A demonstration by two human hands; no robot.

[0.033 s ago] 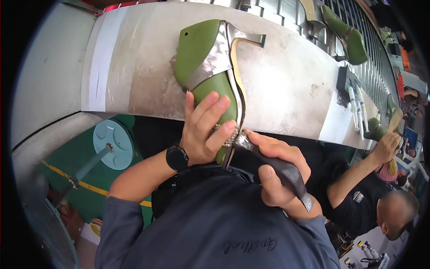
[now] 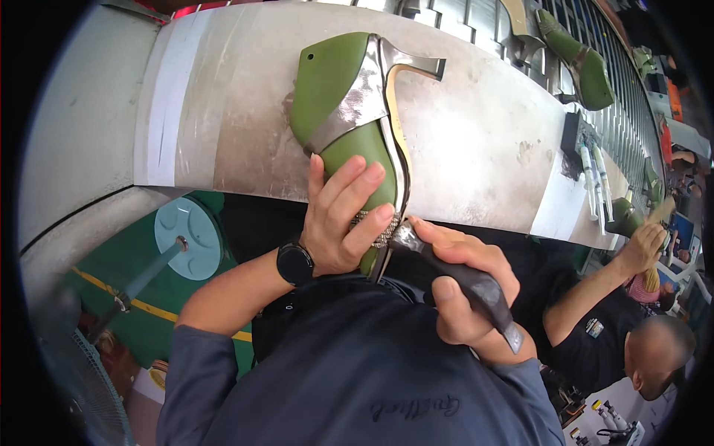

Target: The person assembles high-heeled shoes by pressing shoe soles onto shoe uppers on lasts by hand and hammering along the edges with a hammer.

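Note:
A high-heeled sandal point(image 2: 363, 97) in shiny silver, with a beaded toe strap, sits on a green shoe last point(image 2: 327, 82). It lies on its side over the pale bench edge, its toe toward my body and its thin heel pointing to the right. My left hand point(image 2: 343, 215) wraps round the forefoot, fingers over the last and thumb by the beaded strap. My right hand point(image 2: 472, 279) grips a dark-handled tool with a metal head, which looks like lasting pincers point(image 2: 476, 286). Their head meets the sole edge beside the beaded strap; the jaws are hidden.
The worn pale bench point(image 2: 476, 141) runs across in front of me. Another lasted shoe point(image 2: 576, 56) lies on a metal roller rack beyond. Pen-like tools point(image 2: 595, 178) hang from a dark block at right. A co-worker point(image 2: 602, 320) works nearby; a fan point(image 2: 93, 386) stands lower left.
The sandal and the pincers' head have shifted very slightly to the right. Both hands keep their grip. The co-worker's hand has hardly moved.

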